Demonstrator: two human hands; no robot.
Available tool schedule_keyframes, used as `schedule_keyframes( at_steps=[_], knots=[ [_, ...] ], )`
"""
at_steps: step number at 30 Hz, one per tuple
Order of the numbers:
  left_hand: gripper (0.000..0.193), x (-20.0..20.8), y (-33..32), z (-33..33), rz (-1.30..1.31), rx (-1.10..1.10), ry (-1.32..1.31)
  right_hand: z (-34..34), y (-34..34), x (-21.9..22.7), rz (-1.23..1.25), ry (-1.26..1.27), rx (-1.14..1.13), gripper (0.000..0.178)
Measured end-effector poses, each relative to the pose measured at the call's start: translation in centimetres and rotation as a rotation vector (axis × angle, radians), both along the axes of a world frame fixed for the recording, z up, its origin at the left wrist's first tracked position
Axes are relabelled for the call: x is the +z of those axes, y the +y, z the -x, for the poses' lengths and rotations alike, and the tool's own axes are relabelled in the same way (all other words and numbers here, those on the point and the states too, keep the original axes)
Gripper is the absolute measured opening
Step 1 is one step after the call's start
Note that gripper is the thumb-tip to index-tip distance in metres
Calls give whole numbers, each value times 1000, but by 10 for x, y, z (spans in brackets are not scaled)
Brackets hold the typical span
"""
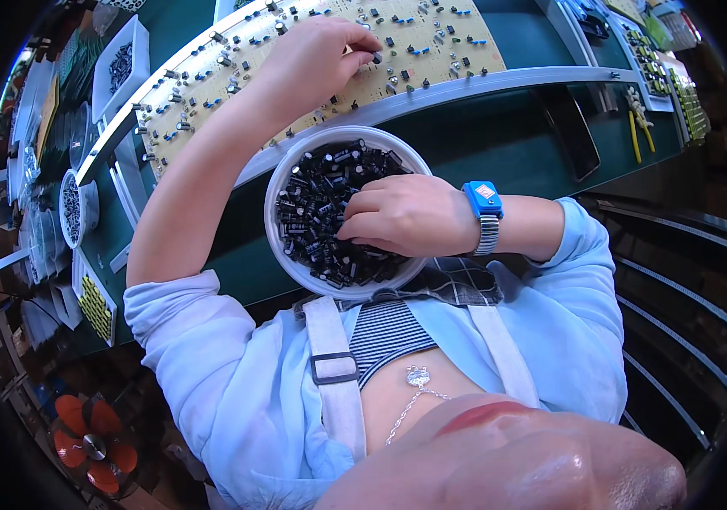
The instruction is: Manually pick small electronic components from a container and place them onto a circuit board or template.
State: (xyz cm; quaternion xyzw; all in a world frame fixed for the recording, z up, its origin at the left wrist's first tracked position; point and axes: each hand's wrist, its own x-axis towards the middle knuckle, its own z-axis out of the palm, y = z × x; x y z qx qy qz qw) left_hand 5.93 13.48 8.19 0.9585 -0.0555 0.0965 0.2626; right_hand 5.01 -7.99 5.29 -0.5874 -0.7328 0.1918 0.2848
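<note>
My left hand [321, 64] reaches over the yellow circuit board panel [457, 64], thumb and forefinger pinching a small dark capacitor [377, 59] just at the board's surface. Many upright components, black cylinders and blue parts, stand across that panel. Close to my body is a round white tub [275, 217] full of loose black capacitors [321, 229]. Into this pile dips my right hand [410, 217], its fingers curled together and the tips partly hidden among the capacitors. Whatever they pinch does not show. A blue wrist strap [484, 201] circles the right wrist.
An aluminium rail [465, 85] runs along the panel's near edge. Right of the tub lie a black phone [569, 136] and yellow-handled cutters [639, 127]. White bins of parts, one a rectangular bin [130, 64], stand at the left. An orange fan [94, 446] is at lower left.
</note>
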Motion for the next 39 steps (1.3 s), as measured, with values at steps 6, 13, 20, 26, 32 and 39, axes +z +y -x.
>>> schedule_keyframes(
  at_steps=[6, 13, 20, 26, 32, 39],
  knots=[
    [15, -1, -1, -2, -185, -85, -159, 1, 0, -1, -52, 19, -29, 21],
    [15, -1, 0, -3, -240, -137, -216, 2, 0, -2, -93, 24, -46, 26],
    [14, -2, 3, -4, -218, -153, -214, 2, 1, -4, -85, 42, -51, 31],
    [13, -1, 2, -2, -180, -141, -190, 1, 1, -2, -85, 51, -45, 32],
    [18, -8, 4, 0, -163, -123, -176, 2, 1, -3, -82, 68, -45, 33],
    [16, -9, 2, -1, -209, -153, -250, 3, 1, -4, -82, 78, -46, 33]
  ],
)
